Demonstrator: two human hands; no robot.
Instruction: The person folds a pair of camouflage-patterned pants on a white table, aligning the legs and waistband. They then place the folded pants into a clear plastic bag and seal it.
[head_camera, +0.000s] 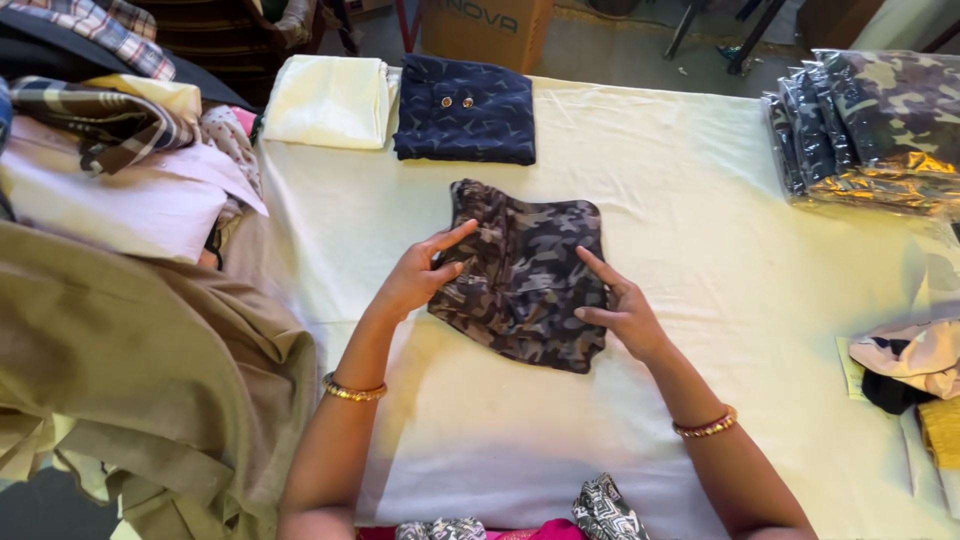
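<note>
A folded dark camouflage garment lies in the middle of the cream-covered table. My left hand rests flat on its left edge, thumb and fingers spread apart. On the garment's right edge lies my right hand, fingers extended and pressing on the cloth. Neither hand grips the fabric; both lie on top of it. Gold bangles circle both wrists.
A folded navy patterned garment and a folded cream cloth lie at the table's far edge. Plastic-wrapped camouflage packs are stacked at far right. Heaped clothes and an olive cloth fill the left side. More garments sit at right.
</note>
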